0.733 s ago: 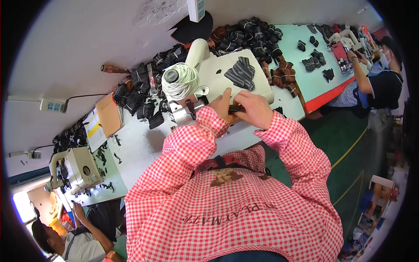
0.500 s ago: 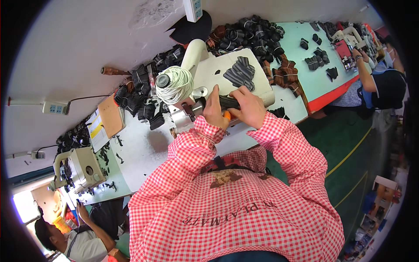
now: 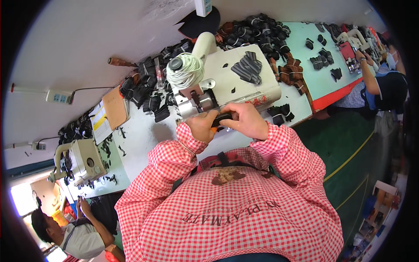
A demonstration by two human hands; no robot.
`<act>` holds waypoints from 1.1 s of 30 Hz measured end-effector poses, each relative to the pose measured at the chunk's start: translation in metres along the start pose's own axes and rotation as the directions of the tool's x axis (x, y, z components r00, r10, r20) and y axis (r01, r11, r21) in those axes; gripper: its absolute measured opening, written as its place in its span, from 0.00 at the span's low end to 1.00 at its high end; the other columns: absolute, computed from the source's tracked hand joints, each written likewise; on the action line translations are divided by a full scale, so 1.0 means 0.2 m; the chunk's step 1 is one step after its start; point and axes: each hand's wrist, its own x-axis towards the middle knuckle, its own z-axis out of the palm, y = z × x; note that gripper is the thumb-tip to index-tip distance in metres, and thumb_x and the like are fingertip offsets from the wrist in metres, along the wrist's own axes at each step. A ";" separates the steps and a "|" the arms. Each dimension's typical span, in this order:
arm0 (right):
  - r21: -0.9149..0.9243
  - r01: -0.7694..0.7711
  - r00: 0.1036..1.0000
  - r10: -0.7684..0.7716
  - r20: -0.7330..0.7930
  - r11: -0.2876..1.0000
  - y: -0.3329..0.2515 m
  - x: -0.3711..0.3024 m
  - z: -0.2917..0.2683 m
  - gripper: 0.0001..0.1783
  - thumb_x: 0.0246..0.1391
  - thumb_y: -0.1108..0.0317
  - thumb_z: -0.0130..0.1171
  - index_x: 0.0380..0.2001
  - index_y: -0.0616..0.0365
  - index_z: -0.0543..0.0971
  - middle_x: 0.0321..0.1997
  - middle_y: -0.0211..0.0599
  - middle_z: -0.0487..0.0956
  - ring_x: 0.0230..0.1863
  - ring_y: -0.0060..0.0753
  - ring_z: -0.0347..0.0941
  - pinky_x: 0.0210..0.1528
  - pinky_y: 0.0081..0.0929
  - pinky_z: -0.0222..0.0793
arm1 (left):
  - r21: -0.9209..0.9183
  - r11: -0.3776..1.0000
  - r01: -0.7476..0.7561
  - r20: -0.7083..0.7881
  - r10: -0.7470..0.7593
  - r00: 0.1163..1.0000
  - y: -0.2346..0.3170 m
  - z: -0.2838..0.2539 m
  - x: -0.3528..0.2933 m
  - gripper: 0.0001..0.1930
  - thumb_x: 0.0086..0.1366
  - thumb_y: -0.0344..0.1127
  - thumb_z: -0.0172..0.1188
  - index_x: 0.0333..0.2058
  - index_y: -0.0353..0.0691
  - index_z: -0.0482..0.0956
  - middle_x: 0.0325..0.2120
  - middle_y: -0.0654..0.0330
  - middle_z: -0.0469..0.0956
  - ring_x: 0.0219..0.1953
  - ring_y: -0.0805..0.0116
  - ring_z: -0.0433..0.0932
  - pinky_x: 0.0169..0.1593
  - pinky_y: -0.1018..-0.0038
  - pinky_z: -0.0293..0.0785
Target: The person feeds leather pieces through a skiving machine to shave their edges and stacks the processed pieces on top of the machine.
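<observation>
In front of a cream-coloured machine [image 3: 222, 65], I hold a small dark stack of pieces [image 3: 223, 117] between both hands. My left hand [image 3: 203, 125] is closed around its left end, close to the machine's metal roller part. My right hand [image 3: 248, 121] grips the other end with thumb and bent fingers. Something orange [image 3: 214, 129] shows beside my left fingers; its kind is mostly hidden. On the machine's flat top lies a fanned pile of dark grey strips [image 3: 248, 67]. A hank of white bands [image 3: 185, 73] hangs round a post at the machine's left.
Tied black bundles [image 3: 238, 36] and brown bundles [image 3: 291, 72] lie behind and right of the machine. Left are a brown board [image 3: 115, 109], papers [image 3: 99, 124] and another machine [image 3: 85, 162]. Co-workers sit at the far right [image 3: 382, 89] and lower left [image 3: 83, 236].
Both hands have come down toward me from the machine's top edge, with the dark stack between them. The left hand's raised fingers have folded in. The whole view has shifted slightly.
</observation>
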 end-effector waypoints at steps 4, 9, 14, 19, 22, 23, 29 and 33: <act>0.124 -0.067 0.995 0.058 0.075 0.990 0.07 0.03 0.08 0.12 0.46 0.74 0.62 0.36 0.64 0.76 0.21 0.28 0.74 0.20 0.13 0.66 0.21 0.14 0.60 | -0.445 0.816 0.368 0.370 -0.207 0.906 0.01 -0.15 -0.05 0.21 0.59 0.41 0.58 0.50 0.41 0.71 0.26 0.55 0.79 0.23 0.62 0.81 0.21 0.75 0.73; 0.391 -0.183 0.982 0.151 0.112 0.902 0.03 0.08 0.13 0.13 0.48 0.72 0.62 0.38 0.63 0.73 0.27 0.31 0.77 0.22 0.15 0.70 0.20 0.14 0.65 | -0.796 0.184 0.577 0.552 -0.171 0.816 -0.10 -0.18 -0.14 0.31 0.66 0.57 0.39 0.55 0.36 0.64 0.32 0.51 0.77 0.16 0.63 0.78 0.15 0.80 0.70; 0.310 -0.213 0.977 0.209 0.048 0.926 0.11 0.15 0.22 0.09 0.50 0.70 0.61 0.31 0.64 0.74 0.22 0.33 0.77 0.22 0.17 0.73 0.19 0.15 0.64 | -0.773 0.245 0.586 0.525 -0.272 0.807 -0.18 -0.18 -0.11 0.27 0.67 0.52 0.38 0.54 0.34 0.63 0.35 0.49 0.77 0.14 0.62 0.78 0.11 0.80 0.68; 0.088 -0.319 0.924 0.288 0.252 0.944 0.09 0.24 0.18 0.11 0.52 0.66 0.59 0.25 0.65 0.76 0.20 0.34 0.77 0.22 0.20 0.75 0.21 0.17 0.67 | -0.544 0.350 0.762 0.717 -0.277 0.639 -0.34 -0.30 -0.02 0.21 0.68 0.44 0.38 0.48 0.34 0.69 0.25 0.53 0.79 0.12 0.65 0.76 0.10 0.81 0.66; -0.167 0.014 1.000 -0.010 0.027 0.986 0.11 0.29 0.11 0.13 0.46 0.65 0.62 0.29 0.67 0.77 0.22 0.42 0.78 0.23 0.34 0.76 0.29 0.27 0.70 | -0.499 0.391 0.773 0.656 -0.411 0.632 -0.37 -0.34 0.02 0.19 0.68 0.42 0.38 0.45 0.34 0.71 0.23 0.53 0.80 0.11 0.67 0.75 0.09 0.81 0.65; -0.170 0.013 1.000 -0.008 0.030 0.985 0.12 0.31 0.09 0.13 0.46 0.65 0.62 0.29 0.67 0.77 0.22 0.42 0.78 0.23 0.34 0.76 0.29 0.27 0.70 | -0.516 0.377 0.769 0.661 -0.397 0.637 -0.39 -0.34 0.03 0.19 0.68 0.41 0.38 0.45 0.34 0.71 0.24 0.53 0.80 0.11 0.67 0.75 0.09 0.80 0.64; -0.521 0.139 0.990 -0.117 0.074 0.842 0.11 0.39 0.06 0.16 0.40 0.67 0.64 0.32 0.67 0.76 0.24 0.42 0.78 0.25 0.40 0.76 0.31 0.30 0.70 | -0.662 0.215 0.718 0.676 -0.245 0.696 -0.44 -0.32 0.04 0.17 0.67 0.39 0.40 0.45 0.34 0.70 0.22 0.51 0.79 0.11 0.68 0.75 0.08 0.81 0.63; -0.364 0.024 0.996 0.007 0.083 0.931 0.10 0.37 0.02 0.16 0.40 0.67 0.64 0.31 0.66 0.76 0.23 0.43 0.78 0.25 0.40 0.76 0.31 0.31 0.70 | -0.440 0.397 0.805 0.714 -0.390 0.582 -0.44 -0.34 0.03 0.16 0.67 0.39 0.39 0.44 0.34 0.70 0.25 0.49 0.80 0.13 0.66 0.76 0.10 0.79 0.66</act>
